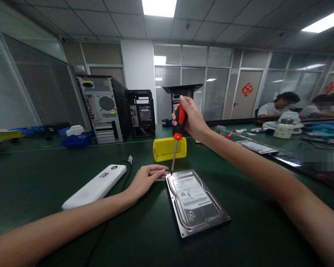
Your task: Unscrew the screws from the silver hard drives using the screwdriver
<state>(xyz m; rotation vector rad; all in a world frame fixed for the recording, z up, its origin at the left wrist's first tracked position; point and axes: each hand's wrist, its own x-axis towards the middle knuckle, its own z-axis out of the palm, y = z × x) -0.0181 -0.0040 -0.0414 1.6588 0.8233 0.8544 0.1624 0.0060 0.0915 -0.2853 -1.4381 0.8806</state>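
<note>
A silver hard drive [193,200] lies flat on the dark green table, its printed label facing up. My right hand [190,115] is wrapped around the red and black handle of a screwdriver [179,120], thumb near the top end. The screwdriver stands almost upright, leaning slightly, with its tip at the drive's far left corner. Beside that same corner, my left hand [144,181] rests on the table with its fingers closed together against the drive's edge. The screw under the tip is too small to make out.
Behind the drive stands a yellow tray [169,149]. A white power bank [96,187] with a black cable lies left. Computer cases [105,107] and a blue bin [76,141] stand farther back. Another drive [257,147] lies right; people [281,105] sit beyond.
</note>
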